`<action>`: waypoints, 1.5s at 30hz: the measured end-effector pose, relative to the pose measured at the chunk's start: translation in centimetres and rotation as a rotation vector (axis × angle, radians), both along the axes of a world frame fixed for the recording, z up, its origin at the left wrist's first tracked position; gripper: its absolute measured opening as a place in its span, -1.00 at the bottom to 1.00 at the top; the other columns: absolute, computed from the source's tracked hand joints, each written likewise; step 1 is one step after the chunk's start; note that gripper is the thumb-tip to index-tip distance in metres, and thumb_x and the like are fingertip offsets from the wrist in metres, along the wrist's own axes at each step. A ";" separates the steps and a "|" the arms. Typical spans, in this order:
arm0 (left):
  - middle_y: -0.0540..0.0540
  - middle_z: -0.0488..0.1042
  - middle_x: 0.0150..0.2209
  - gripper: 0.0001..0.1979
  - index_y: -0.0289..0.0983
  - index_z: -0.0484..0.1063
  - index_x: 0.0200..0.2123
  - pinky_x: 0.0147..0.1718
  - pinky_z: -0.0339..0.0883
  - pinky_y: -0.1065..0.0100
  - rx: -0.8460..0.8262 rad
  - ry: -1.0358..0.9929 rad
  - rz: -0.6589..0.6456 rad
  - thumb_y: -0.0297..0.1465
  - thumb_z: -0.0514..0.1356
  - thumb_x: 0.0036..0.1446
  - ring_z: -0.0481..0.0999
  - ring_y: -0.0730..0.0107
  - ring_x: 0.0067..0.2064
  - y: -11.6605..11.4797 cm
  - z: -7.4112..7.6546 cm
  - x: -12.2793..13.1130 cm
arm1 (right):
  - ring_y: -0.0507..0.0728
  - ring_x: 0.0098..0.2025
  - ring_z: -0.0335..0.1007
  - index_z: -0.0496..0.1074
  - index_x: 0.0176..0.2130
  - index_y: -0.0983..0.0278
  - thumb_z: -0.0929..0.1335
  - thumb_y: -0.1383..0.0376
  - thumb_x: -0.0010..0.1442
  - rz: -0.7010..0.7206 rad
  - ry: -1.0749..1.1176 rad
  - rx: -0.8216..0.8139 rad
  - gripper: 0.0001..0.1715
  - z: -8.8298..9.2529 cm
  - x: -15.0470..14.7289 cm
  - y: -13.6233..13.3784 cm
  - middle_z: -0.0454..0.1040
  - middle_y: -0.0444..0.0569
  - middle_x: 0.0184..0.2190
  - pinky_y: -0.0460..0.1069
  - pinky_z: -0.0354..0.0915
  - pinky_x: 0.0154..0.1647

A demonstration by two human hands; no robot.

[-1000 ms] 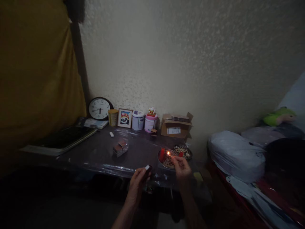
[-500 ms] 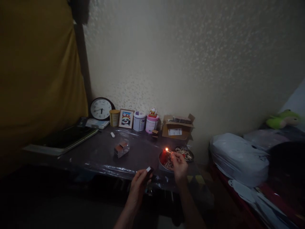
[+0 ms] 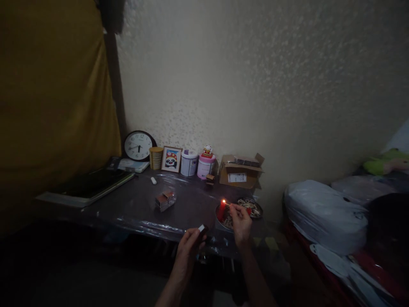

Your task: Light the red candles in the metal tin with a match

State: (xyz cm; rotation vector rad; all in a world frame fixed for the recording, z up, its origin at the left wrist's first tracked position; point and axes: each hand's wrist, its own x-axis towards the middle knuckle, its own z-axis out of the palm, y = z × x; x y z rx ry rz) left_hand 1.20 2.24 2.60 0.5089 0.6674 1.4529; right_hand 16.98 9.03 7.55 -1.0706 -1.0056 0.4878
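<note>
Our right hand (image 3: 241, 220) reaches forward over the table's (image 3: 134, 204) near edge, forearm rising from the bottom of the view. Its fingers are pinched shut on a burning match (image 3: 227, 204). The flame sits at the top of a red candle (image 3: 221, 210), which stands upright in a round dish (image 3: 219, 218). Our left hand (image 3: 188, 245) hangs lower, just off the table edge, fingers curled around a matchbox (image 3: 202, 229). Wrapped matchboxes (image 3: 165, 200) lie further left.

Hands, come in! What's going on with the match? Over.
Left hand grips matchbox. Right hand pinches lit match, flame at red candle. Nothing in the way.
</note>
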 end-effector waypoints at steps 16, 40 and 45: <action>-0.03 0.53 -0.37 -0.76 -0.25 0.46 -0.45 -0.26 0.28 0.36 -0.011 0.021 0.015 -0.22 0.31 -0.17 0.49 0.35 -0.29 -0.1 0.1 0.0 | 0.11 -0.43 0.42 0.45 -0.43 0.31 0.39 0.12 -0.11 -0.012 -0.020 -0.013 -0.70 0.3 0.1 0.1 0.50 -0.05 -0.49 -0.01 0.33 -0.38; -0.06 0.56 -0.36 -0.75 -0.26 0.48 -0.44 -0.27 0.30 0.33 -0.022 0.001 0.019 -0.22 0.33 -0.19 0.51 0.32 -0.30 -0.2 0.4 -0.1 | 0.12 -0.46 0.42 0.44 -0.42 0.30 0.38 0.14 -0.08 -0.032 -0.033 -0.001 -0.72 0.1 0.3 0.6 0.50 -0.06 -0.51 -0.01 0.35 -0.43; -0.07 0.56 -0.36 -0.75 -0.26 0.48 -0.44 -0.27 0.30 0.33 -0.020 -0.002 0.015 -0.23 0.32 -0.18 0.52 0.31 -0.30 -0.4 0.7 -0.2 | 0.12 -0.43 0.42 0.45 -0.43 0.30 0.39 0.15 -0.11 -0.036 -0.024 0.012 -0.74 0.3 0.3 0.7 0.50 -0.06 -0.49 0.01 0.35 -0.37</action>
